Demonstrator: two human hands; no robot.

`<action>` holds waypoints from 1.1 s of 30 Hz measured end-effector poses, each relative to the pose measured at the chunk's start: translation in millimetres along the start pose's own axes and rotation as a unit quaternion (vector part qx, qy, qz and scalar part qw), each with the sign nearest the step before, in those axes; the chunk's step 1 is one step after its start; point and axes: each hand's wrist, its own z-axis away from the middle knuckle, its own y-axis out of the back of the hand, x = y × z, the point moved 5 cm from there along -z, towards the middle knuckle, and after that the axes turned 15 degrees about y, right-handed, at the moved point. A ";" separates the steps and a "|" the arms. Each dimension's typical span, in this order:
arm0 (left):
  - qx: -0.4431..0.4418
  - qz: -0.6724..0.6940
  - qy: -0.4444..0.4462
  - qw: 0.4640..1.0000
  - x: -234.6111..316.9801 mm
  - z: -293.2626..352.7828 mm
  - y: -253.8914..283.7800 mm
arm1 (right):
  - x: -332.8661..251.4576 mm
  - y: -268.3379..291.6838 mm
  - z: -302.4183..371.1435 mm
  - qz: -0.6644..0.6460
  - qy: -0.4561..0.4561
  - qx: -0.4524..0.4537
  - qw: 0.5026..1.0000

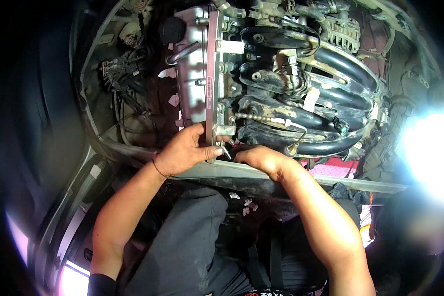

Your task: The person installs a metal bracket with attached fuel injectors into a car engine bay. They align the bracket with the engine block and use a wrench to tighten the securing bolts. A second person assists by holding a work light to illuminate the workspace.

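A long square-section metal fuel rail [211, 74] runs lengthwise between the silver engine cover [193, 64] and the black intake manifold [325, 74]. At its near end my left hand [182, 147] is closed around the rail, thumb on top and fingers partly hidden beneath. Just by the thumb tip, a small shiny metal pin-like piece [226, 152] sticks out at a slant. Beside it my right hand [261, 160] is curled below the manifold's near runner. Its fingertips are mostly hidden, so what they grip does not show.
A braided hose [254, 117] and a loose wire connector [340, 127] lie across the manifold. Bundled wiring [121, 74] hangs at the left of the bay. The metal front edge of the bay [197, 171] passes under my wrists. A bright lamp [436, 145] glares at the right.
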 end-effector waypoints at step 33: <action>0.014 -0.038 0.036 0.999 -3.0 12.7 -7.4 | 2.0 0.6 0.6 -0.007 -0.008 0.005 1.000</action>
